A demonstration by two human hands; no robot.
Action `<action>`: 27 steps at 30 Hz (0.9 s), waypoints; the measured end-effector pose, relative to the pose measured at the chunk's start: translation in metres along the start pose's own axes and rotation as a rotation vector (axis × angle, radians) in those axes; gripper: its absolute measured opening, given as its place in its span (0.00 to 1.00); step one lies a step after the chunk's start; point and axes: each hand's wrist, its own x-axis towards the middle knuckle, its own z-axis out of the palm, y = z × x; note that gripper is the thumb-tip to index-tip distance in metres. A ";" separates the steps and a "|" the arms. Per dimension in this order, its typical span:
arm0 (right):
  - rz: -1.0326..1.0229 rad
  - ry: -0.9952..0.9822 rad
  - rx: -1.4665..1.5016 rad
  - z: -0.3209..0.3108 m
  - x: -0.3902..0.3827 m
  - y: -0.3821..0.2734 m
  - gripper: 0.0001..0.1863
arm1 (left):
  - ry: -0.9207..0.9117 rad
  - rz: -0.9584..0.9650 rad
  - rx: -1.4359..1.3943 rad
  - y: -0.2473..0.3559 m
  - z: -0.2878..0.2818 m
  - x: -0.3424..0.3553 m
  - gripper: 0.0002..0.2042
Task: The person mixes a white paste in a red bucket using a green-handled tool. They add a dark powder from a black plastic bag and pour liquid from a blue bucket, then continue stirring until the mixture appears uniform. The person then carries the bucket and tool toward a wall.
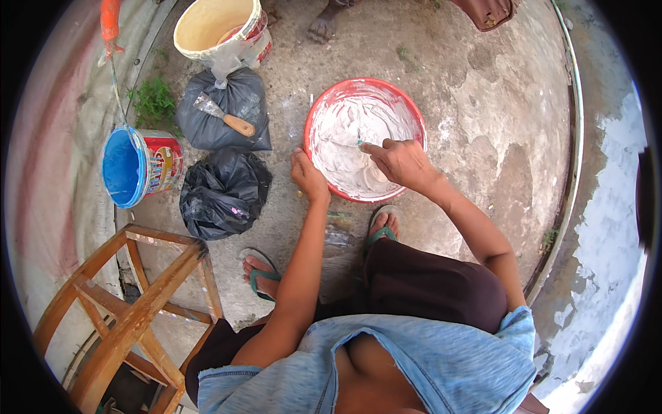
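A round red basin (422,123) sits on the ground in front of me, holding thick white paste (345,131) that is also smeared up its inner wall. At the basin's near left side, my left hand (309,176) is closed on the rim. Over the paste, my right hand (405,164) has its fingers closed round a tool whose small greenish part (360,144) shows by the fingertips. The rest of that tool is hidden by the hand and the paste, so its kind does not show.
Left of the basin lie two black plastic bags (224,193), one with a wooden-handled scraper (224,115) on it. A blue-lined bucket (143,165) and a cream bucket (207,48) stand beyond. A wooden frame (148,300) is at lower left. Another person's foot (322,29) shows at the top.
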 end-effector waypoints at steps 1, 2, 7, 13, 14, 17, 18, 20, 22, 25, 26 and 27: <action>0.010 0.001 0.019 -0.013 0.004 0.005 0.15 | -0.007 0.022 0.041 0.001 -0.002 0.000 0.21; 0.022 -0.004 0.041 -0.024 0.008 0.006 0.14 | -0.012 0.038 0.085 0.002 -0.003 -0.001 0.21; 0.121 0.125 0.081 -0.008 0.017 -0.001 0.11 | -0.010 0.052 0.122 0.003 -0.001 -0.001 0.21; -0.097 -0.117 0.029 -0.013 0.013 0.004 0.14 | -0.007 0.094 0.106 0.001 0.000 0.000 0.21; -0.136 -0.164 0.043 -0.023 0.016 0.009 0.13 | 0.004 0.083 0.078 0.002 0.001 -0.001 0.20; -0.088 -0.181 0.109 -0.069 0.025 0.017 0.13 | 0.010 0.089 0.129 -0.002 -0.004 0.004 0.20; -0.058 -0.186 0.114 -0.076 0.023 0.021 0.13 | 0.014 0.082 0.127 0.001 -0.005 0.004 0.20; 0.007 -0.128 0.082 -0.075 0.023 0.027 0.13 | 0.014 0.057 0.113 0.005 0.000 0.001 0.20; 0.102 -0.091 0.030 -0.060 0.024 0.022 0.12 | 0.010 0.006 0.057 0.004 0.001 -0.001 0.20; 0.074 -0.031 -0.015 -0.011 -0.001 0.014 0.13 | 0.007 0.038 0.081 0.004 0.004 -0.005 0.20; 0.099 -0.073 -0.011 -0.006 -0.011 0.004 0.13 | 0.006 0.071 0.113 0.005 0.002 -0.003 0.20; 0.086 -0.117 -0.009 -0.014 -0.014 -0.002 0.13 | 0.009 0.080 0.110 0.004 0.000 -0.001 0.20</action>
